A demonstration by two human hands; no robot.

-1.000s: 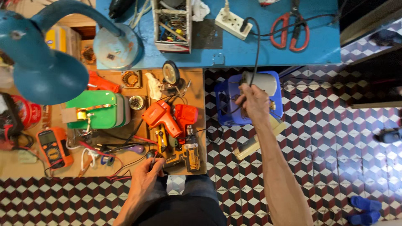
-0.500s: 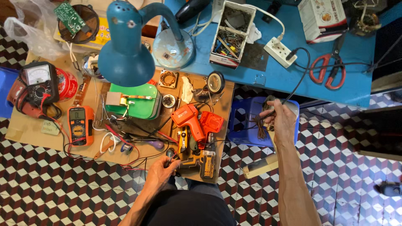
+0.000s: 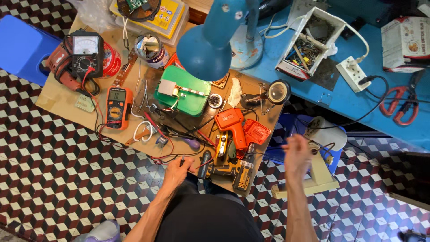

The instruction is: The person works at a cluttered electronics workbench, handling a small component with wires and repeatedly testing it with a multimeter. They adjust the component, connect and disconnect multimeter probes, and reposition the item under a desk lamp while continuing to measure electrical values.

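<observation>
A: Noticing any change at the right hand (image 3: 296, 154)?

B: Lifting off the cream-coloured device (image 3: 320, 172), after gripping at it half a second ago. Now hovering blurred just above it, over the blue stool (image 3: 291, 127). Fingers bending loosely; not managing to tell whether pinching the thin black cord (image 3: 358, 117) or nothing.

A: Meaning what for the device?

B: Probably being let go, still sitting on the stool beside the tabletop (image 3: 58, 96).

A: And the left hand (image 3: 177, 172)?

B: Staying at the near edge, as before, next to the yellow-and-black drill (image 3: 233, 170). Fingers curling around what looks like a dark probe (image 3: 181, 160) with a red lead; not seeing the grip clearly.

A: Spotting any packages or labels?

B: Seeing a white carton with red print (image 3: 405, 38) at the far right of the blue tabletop (image 3: 313, 94). Seeing an open white box of small parts (image 3: 309, 42) near the lamp base. Seeing a flat yellow package (image 3: 172, 15) at the top edge, under a round circuit board. Seeing a small pale card (image 3: 85, 103) lying beside the orange multimeter (image 3: 117, 107).
</observation>
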